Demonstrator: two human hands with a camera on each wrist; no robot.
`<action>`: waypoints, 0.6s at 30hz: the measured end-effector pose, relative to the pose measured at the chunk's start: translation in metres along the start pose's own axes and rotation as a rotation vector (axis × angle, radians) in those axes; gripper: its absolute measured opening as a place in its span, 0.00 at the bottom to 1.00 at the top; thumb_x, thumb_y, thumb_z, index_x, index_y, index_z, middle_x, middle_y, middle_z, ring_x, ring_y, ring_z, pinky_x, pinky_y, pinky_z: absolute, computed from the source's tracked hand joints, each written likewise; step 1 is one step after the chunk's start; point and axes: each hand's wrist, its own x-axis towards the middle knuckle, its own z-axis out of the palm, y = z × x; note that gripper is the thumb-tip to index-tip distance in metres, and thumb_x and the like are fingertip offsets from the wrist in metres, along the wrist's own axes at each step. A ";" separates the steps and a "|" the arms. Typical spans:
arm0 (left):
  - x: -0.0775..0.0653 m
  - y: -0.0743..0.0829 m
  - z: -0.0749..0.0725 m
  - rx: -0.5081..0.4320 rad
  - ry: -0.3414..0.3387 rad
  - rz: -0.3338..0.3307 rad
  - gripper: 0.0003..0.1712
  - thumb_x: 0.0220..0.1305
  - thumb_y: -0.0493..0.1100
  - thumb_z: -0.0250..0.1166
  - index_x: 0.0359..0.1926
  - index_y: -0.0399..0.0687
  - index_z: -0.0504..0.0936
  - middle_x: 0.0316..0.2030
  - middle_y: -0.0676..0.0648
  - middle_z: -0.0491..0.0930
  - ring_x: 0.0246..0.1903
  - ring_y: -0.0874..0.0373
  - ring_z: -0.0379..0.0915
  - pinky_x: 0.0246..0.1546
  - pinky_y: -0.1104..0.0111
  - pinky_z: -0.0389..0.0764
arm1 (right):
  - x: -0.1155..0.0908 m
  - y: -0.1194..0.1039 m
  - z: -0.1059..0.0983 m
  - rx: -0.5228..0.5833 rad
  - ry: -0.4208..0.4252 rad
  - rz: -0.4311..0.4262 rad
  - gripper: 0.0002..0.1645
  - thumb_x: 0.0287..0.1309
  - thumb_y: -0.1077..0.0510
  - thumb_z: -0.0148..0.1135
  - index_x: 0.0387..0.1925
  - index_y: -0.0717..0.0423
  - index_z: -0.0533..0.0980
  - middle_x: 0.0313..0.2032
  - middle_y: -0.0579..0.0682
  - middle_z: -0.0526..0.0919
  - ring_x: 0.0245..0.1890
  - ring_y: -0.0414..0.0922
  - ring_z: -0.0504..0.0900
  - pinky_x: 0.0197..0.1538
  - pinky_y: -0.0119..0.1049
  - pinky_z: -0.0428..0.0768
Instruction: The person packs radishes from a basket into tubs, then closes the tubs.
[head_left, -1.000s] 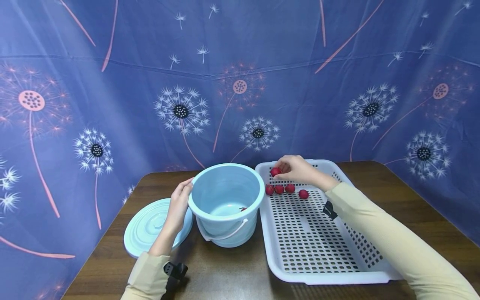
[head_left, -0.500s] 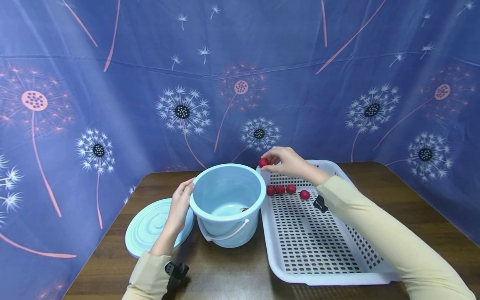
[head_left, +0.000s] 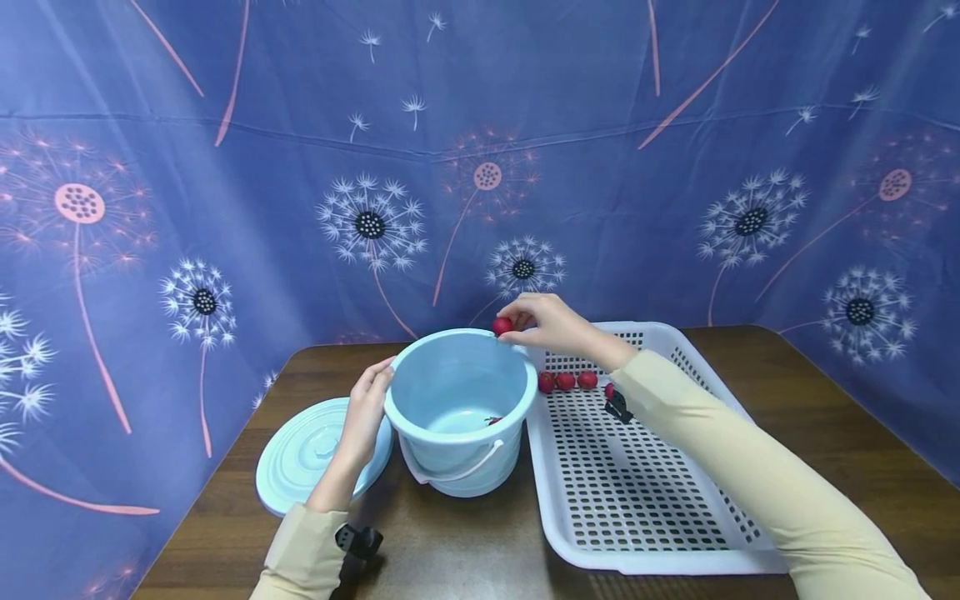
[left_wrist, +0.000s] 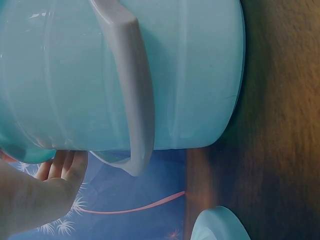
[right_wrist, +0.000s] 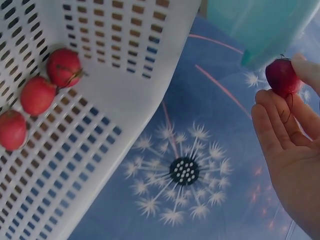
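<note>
My right hand (head_left: 546, 323) pinches a red radish (head_left: 502, 326) just above the far right rim of a light blue bucket (head_left: 461, 454). Thin root strands hang from this radish in the right wrist view. On the bucket's left side, my left hand (head_left: 366, 410) holds the rim, its fingers (left_wrist: 62, 162) against the outer wall below the edge. Inside the bucket, a small red bit (head_left: 492, 421) shows near the bottom, mostly hidden by the wall. Several more radishes (right_wrist: 38, 95) lie in the far part of the white perforated basket (head_left: 558, 533); my right wrist partly covers one.
A round light blue lid (head_left: 288, 467) lies on the wooden table (head_left: 450, 550), left of the bucket and partly behind my left forearm. The bucket's handle (left_wrist: 135, 90) hangs down its near side. A blue dandelion-patterned cloth (head_left: 480, 100) hangs behind the table.
My right hand has lifted the radish out of the basket and carried it left to the bucket's rim. My left hand stays on the bucket.
</note>
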 end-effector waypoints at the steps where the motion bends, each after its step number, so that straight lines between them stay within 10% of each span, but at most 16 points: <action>1: 0.000 0.000 0.000 -0.001 0.001 -0.003 0.24 0.71 0.47 0.45 0.63 0.41 0.66 0.62 0.41 0.67 0.62 0.48 0.63 0.63 0.54 0.63 | 0.001 -0.002 0.001 0.003 -0.003 -0.006 0.23 0.53 0.53 0.67 0.49 0.58 0.78 0.40 0.51 0.80 0.39 0.43 0.81 0.45 0.36 0.80; 18: -0.003 0.002 0.003 0.001 0.011 0.030 0.24 0.71 0.47 0.45 0.63 0.39 0.66 0.62 0.39 0.68 0.62 0.48 0.63 0.62 0.55 0.63 | 0.022 -0.020 0.029 0.026 -0.038 -0.154 0.20 0.51 0.54 0.69 0.47 0.58 0.79 0.38 0.49 0.80 0.38 0.42 0.81 0.44 0.29 0.79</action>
